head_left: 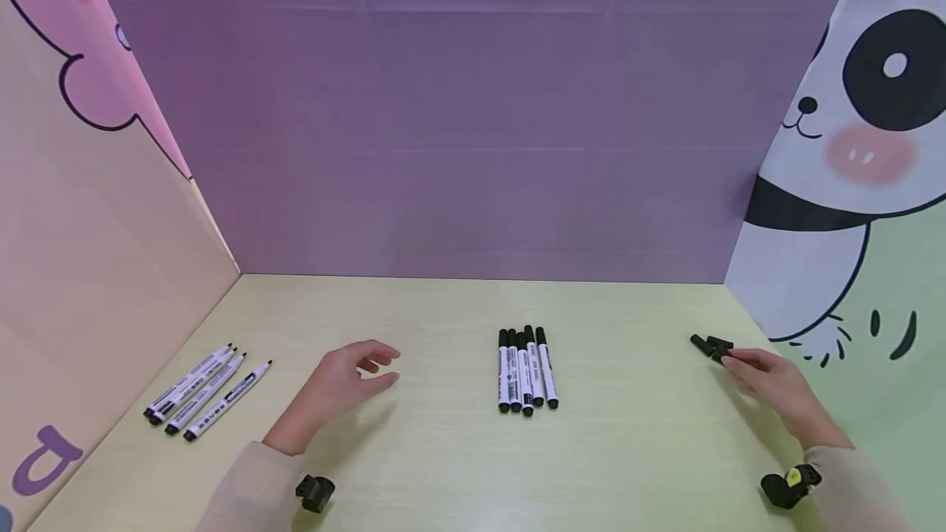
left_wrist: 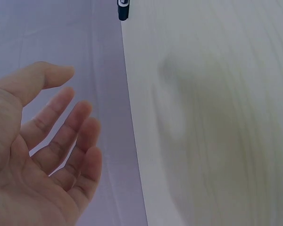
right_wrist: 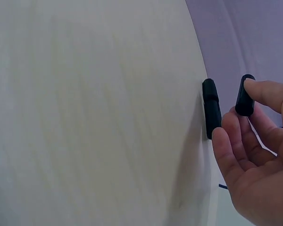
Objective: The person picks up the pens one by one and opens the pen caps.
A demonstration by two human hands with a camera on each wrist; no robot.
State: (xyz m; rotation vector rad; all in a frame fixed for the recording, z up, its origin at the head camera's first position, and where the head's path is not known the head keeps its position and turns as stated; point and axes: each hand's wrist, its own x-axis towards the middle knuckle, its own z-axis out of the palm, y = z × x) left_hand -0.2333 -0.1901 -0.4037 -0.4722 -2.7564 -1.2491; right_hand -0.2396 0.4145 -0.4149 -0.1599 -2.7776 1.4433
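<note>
My right hand [head_left: 776, 391] pinches a black marker cap [right_wrist: 245, 100] between thumb and fingers at the table's right side. Close by lie two more black caps [right_wrist: 212, 117], nearly end to end in the right wrist view. My left hand [head_left: 346, 378] is held over the left-centre of the table, fingers loosely bent and nothing in them. To its left, several white markers without caps [head_left: 229, 401] lie slanted side by side, dark tips pointing away. Several white markers with black caps [head_left: 524, 369] lie in a row at mid-table, caps at the far end.
The pale wooden table [head_left: 443, 466] meets a purple back wall [head_left: 473, 121]. A beige panel [head_left: 96, 269] with a pink figure borders the left, and a green panel [head_left: 887, 401] with a panda picture borders the right. Each wrist wears a small black camera [head_left: 315, 493].
</note>
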